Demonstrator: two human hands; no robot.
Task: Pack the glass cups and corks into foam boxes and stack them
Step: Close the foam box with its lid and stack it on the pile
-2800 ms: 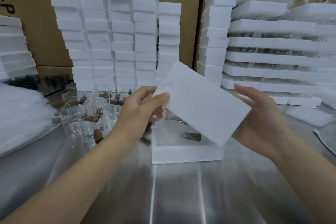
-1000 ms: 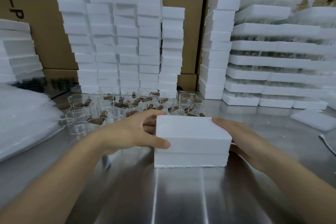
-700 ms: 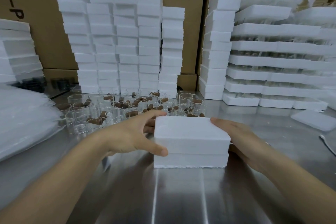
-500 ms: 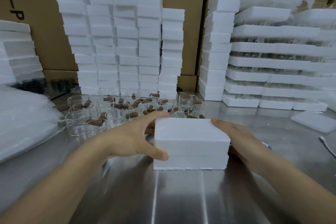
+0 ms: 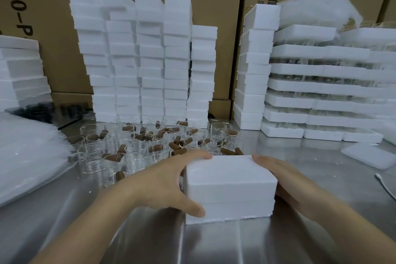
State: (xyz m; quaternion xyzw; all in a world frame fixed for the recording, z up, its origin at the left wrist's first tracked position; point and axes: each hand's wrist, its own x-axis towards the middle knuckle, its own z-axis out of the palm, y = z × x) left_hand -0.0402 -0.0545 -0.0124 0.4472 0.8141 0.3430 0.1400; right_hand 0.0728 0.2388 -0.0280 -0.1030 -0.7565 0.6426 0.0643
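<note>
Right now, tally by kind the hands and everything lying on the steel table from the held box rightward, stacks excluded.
Hands: 2, left hand, right hand
Closed foam box: 1
Flat foam lid: 1
White cable: 1
Total: 5

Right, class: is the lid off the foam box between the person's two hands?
No, the lid sits flush on the foam box, with only a thin seam showing across its front.
</note>
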